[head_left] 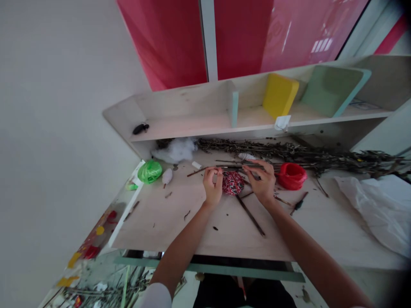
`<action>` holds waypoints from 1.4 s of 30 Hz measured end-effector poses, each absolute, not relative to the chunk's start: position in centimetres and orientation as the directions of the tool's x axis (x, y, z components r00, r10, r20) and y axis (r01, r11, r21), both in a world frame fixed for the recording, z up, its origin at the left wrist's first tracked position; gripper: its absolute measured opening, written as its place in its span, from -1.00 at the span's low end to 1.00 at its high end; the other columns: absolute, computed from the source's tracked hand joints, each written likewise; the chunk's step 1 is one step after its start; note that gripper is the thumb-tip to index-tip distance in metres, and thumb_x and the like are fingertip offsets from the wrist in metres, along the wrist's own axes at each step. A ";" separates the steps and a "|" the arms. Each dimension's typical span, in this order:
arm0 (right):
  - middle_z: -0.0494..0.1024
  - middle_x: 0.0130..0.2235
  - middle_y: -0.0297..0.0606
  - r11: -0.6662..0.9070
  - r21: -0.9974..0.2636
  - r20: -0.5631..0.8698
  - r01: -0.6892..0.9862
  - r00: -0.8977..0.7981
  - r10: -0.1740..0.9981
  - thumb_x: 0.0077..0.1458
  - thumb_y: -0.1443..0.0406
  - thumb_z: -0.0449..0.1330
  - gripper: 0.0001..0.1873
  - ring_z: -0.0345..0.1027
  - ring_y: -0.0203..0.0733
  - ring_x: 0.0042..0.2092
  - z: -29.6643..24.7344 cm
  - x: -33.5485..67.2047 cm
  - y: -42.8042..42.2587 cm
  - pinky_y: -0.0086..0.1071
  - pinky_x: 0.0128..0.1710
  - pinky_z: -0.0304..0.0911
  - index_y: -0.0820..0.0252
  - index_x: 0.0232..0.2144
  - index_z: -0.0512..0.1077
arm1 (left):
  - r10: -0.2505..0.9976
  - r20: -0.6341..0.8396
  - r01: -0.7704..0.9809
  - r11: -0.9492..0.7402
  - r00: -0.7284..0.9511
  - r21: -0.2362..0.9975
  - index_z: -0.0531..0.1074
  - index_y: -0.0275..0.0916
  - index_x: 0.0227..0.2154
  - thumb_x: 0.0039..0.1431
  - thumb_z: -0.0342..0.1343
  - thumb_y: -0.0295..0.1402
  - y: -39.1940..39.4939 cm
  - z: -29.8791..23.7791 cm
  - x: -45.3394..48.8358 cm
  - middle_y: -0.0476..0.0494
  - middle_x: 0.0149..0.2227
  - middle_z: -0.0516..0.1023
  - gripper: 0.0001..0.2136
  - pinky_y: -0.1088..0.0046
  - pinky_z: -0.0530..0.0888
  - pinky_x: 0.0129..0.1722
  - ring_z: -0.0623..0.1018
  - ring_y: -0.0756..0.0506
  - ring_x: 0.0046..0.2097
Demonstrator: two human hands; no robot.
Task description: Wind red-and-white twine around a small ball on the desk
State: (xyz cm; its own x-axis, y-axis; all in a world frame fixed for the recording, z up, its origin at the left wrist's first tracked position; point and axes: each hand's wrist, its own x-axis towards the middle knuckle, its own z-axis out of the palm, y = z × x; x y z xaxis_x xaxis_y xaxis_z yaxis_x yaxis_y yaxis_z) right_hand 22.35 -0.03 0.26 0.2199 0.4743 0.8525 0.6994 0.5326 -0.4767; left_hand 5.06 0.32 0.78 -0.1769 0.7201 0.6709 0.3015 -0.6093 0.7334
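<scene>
Left hand (212,186) and right hand (258,182) both pinch a thin twig (233,169), its long axis running crosswise, its longer free end beyond the left hand, just above a twine ball (233,183), with a red raffia roll (291,176) beside the right hand.

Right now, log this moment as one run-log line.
left hand: pinching dark twigs | right hand: pinching same dark twigs | between them: red-and-black twine ball | beside: red raffia roll
</scene>
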 end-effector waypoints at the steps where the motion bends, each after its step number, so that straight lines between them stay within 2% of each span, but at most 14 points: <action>1: 0.59 -0.18 -0.20 0.526 -0.503 0.837 0.686 0.234 0.495 0.07 0.26 0.26 -0.92 0.46 -0.08 -0.10 0.2 22.3 0.0 -0.07 -0.01 0.30 0.08 -0.39 0.57 | 0.723 0.668 0.300 -0.607 -0.175 0.736 0.30 -0.22 -0.52 0.25 0.02 -0.33 0.3 0.8 5.0 -0.07 -0.36 0.40 -0.78 0.42 0.36 -0.15 0.44 -0.04 -0.24; 4: 0.63 -0.21 -0.22 0.506 -0.559 0.791 0.656 0.241 0.562 0.11 0.22 0.21 -0.86 0.50 -0.10 -0.13 0.1 22.2 -0.1 -0.01 0.09 0.23 0.09 -0.40 0.55 | 0.725 0.668 0.302 -0.608 -0.165 0.735 0.32 -0.22 -0.51 0.25 0.01 -0.33 0.4 0.8 4.9 -0.08 -0.35 0.42 -0.79 0.41 0.36 -0.15 0.44 -0.04 -0.23; 8: 0.65 -0.26 -0.30 0.498 -0.555 0.765 0.666 0.176 0.619 0.16 0.21 0.16 -0.83 0.54 -0.14 -0.23 -0.2 22.3 -0.2 0.02 0.17 0.10 0.07 -0.34 0.55 | 0.721 0.674 0.307 -0.613 -0.160 0.728 0.34 -0.21 -0.50 0.24 0.02 -0.34 0.3 0.9 4.9 -0.09 -0.36 0.43 -0.80 0.40 0.36 -0.15 0.45 -0.05 -0.23; 18: 0.65 -0.26 -0.29 0.454 -0.520 0.746 0.723 0.126 0.654 0.12 0.29 0.19 -0.88 0.51 -0.13 -0.20 -0.6 22.5 -0.1 -0.04 0.10 0.14 0.07 -0.40 0.54 | 0.700 0.679 0.360 -0.589 -0.219 0.724 0.31 -0.21 -0.56 0.23 0.03 -0.32 0.3 1.3 4.9 -0.07 -0.39 0.39 -0.76 0.42 0.37 -0.18 0.44 -0.03 -0.28; 23: 0.65 -0.27 -0.29 0.456 -0.531 0.747 0.714 0.142 0.649 0.12 0.28 0.20 -0.88 0.51 -0.12 -0.20 -0.3 22.9 -0.1 -0.05 0.07 0.20 0.07 -0.42 0.54 | 0.700 0.659 0.323 -0.579 -0.274 0.749 0.30 -0.21 -0.55 0.23 0.03 -0.31 0.5 1.4 4.6 -0.07 -0.40 0.42 -0.76 0.42 0.37 -0.16 0.45 -0.04 -0.27; 29: 0.64 -0.31 -0.24 0.435 -0.567 0.770 0.699 0.264 0.580 0.10 0.27 0.22 -0.90 0.51 -0.09 -0.24 -0.3 24.2 0.4 -0.07 0.01 0.28 0.12 -0.42 0.53 | 0.739 0.553 0.230 -0.504 -0.385 0.833 0.31 -0.21 -0.54 0.20 0.05 -0.23 1.3 1.0 4.0 -0.06 -0.41 0.43 -0.76 0.42 0.37 -0.18 0.45 -0.03 -0.29; 34: 0.64 -0.29 -0.19 0.395 -0.653 0.722 0.646 0.373 0.583 0.09 0.23 0.22 -0.87 0.51 -0.06 -0.22 -0.5 24.9 0.6 -0.12 -0.08 0.34 0.14 -0.40 0.53 | 0.780 0.428 0.102 -0.432 -0.457 0.896 0.32 -0.22 -0.52 0.16 0.05 -0.18 1.9 0.6 3.6 -0.05 -0.45 0.45 -0.75 0.44 0.37 -0.21 0.45 -0.02 -0.33; 42: 0.64 -0.29 -0.12 0.323 -0.765 0.636 0.558 0.571 0.520 0.04 0.23 0.21 -0.82 0.52 -0.05 -0.21 0.1 26.6 0.7 -0.13 -0.10 0.38 0.24 -0.39 0.54 | 0.777 0.205 -0.158 -0.362 -0.595 0.919 0.25 -0.22 -0.61 -0.01 0.10 -0.19 3.5 0.7 2.4 0.03 -0.57 0.37 -0.76 0.50 0.35 -0.36 0.40 0.04 -0.47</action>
